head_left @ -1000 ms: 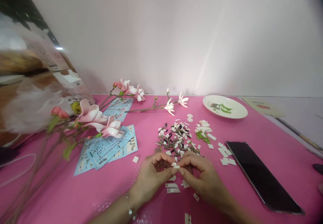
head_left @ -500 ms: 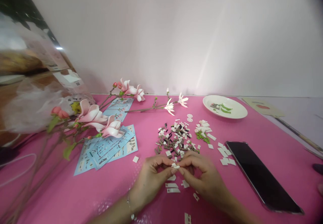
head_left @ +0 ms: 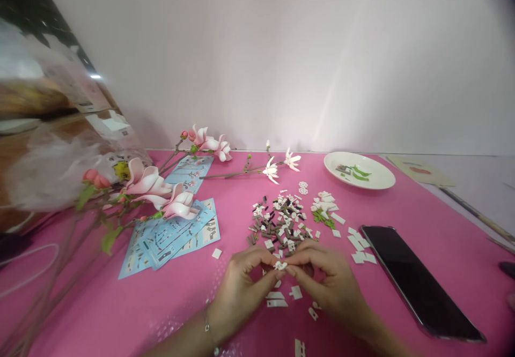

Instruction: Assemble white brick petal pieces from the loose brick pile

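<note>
A pink mat (head_left: 100,303) covered the tabletop, with a pale wall behind it. At the left edge, a crumpled clear plastic bag (head_left: 52,153) lay beside the mat. Two branches of pink-and-white artificial magnolia (head_left: 148,183) lay on the left of the mat, partly over blue instruction sheets (head_left: 173,242). A thinner branch with paler blooms (head_left: 270,170) lay farther back, near the middle. On the right was a black smartphone (head_left: 414,282), face up and dark. Behind it sat a white plate (head_left: 382,180), which held a few green leaf pieces (head_left: 359,172) and some small dark parts.

At the centre, a loose pile of brown, black and white building pieces (head_left: 279,225) was spread across the mat. Flat white pieces (head_left: 295,292) lay scattered just below the hands. The left hand (head_left: 241,292), wearing a thin bracelet (head_left: 207,325), and the right hand (head_left: 333,282) were close together, just in front of the pile. Their fingers were curled inward, with the fingertips nearly meeting and pinching a small white plastic piece (head_left: 280,265) between them.
</note>
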{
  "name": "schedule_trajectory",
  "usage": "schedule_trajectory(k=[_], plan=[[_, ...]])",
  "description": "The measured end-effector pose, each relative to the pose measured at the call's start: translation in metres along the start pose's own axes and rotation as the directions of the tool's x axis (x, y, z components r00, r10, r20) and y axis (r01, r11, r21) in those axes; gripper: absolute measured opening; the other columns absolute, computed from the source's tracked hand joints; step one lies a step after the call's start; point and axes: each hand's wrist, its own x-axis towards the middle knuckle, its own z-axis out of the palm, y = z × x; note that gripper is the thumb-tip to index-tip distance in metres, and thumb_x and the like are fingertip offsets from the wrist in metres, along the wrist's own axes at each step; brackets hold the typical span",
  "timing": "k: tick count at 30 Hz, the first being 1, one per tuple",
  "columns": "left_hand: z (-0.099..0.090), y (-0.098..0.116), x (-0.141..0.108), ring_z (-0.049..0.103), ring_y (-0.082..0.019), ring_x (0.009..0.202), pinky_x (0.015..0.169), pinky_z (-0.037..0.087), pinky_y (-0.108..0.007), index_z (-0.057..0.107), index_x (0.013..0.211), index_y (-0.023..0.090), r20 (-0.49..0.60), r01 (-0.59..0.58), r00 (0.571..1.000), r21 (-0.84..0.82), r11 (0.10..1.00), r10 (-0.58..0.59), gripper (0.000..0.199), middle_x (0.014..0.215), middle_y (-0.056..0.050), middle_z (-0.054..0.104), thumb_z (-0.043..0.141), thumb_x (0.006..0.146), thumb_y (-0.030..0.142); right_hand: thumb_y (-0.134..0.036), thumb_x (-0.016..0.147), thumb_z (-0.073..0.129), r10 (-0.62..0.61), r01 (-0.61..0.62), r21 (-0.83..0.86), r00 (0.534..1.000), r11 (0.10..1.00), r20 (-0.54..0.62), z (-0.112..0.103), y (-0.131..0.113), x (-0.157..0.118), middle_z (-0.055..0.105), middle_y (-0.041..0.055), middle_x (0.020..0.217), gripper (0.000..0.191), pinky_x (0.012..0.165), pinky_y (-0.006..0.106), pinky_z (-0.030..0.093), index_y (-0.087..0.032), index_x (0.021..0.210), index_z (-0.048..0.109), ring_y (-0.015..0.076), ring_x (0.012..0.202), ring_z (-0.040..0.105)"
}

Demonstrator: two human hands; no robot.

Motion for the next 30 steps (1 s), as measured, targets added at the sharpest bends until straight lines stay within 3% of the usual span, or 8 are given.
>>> schedule_trajectory(k=[10, 14, 19, 30], plan=[[-0.0017, 0.0027, -0.0009, 0.059, -0.015, 0.07, 0.065, 0.044, -0.021, 0.066, 0.077, 0.016, 0.029, -0.053, 0.998, 0.116, 0.992, 0.05, 0.008, 0.074, -0.003, 0.065, 0.06, 0.079, 0.011, -0.016, 0.084, 0.059, -0.054, 0.057, -0.044, 0.996, 0.997, 0.065, 0.0006, 0.0032, -0.0019, 0.061, 0.0016, 0.069, 0.012, 0.054, 0.021, 0.044, -0.019, 0.081, 0.07, 0.0112, 0.061, 0.057], [-0.0038, 0.0053, -0.0025, 0.059, -0.015, 0.069, 0.064, 0.043, -0.021, 0.065, 0.079, 0.015, 0.056, -0.097, 0.995, 0.183, 0.978, 0.088, 0.008, 0.073, -0.004, 0.064, 0.058, 0.081, 0.013, -0.016, 0.085, 0.057, -0.095, 0.099, -0.051, 0.992, 0.994, 0.084, 0.0012, 0.0034, -0.0011, 0.06, 0.0019, 0.07, 0.012, 0.057, 0.021, 0.043, -0.018, 0.08, 0.068, 0.0112, 0.063, 0.058], [-0.0054, 0.0039, -0.0045, 0.058, -0.017, 0.071, 0.064, 0.041, -0.023, 0.064, 0.083, 0.015, 0.113, -0.142, 0.987, 0.229, 0.963, 0.118, 0.012, 0.077, -0.006, 0.064, 0.053, 0.087, 0.019, -0.017, 0.086, 0.055, -0.06, 0.065, -0.046, 0.994, 0.997, 0.094, 0.0022, 0.0033, -0.0022, 0.059, 0.0017, 0.069, 0.015, 0.058, 0.022, 0.043, -0.018, 0.076, 0.066, 0.0122, 0.063, 0.057], [0.0041, -0.0038, -0.0048, 0.062, -0.016, 0.074, 0.067, 0.046, -0.022, 0.069, 0.088, 0.018, -0.015, -0.1, 0.995, 0.022, 0.995, 0.1, 0.01, 0.08, -0.005, 0.067, 0.06, 0.085, 0.021, -0.019, 0.083, 0.056, 0.02, -0.021, 0.067, 1.0, 0.998, 0.024, 0.004, -0.0015, -0.0036, 0.055, 0.0003, 0.064, 0.014, 0.054, 0.023, 0.04, -0.018, 0.071, 0.063, 0.0119, 0.058, 0.052]])
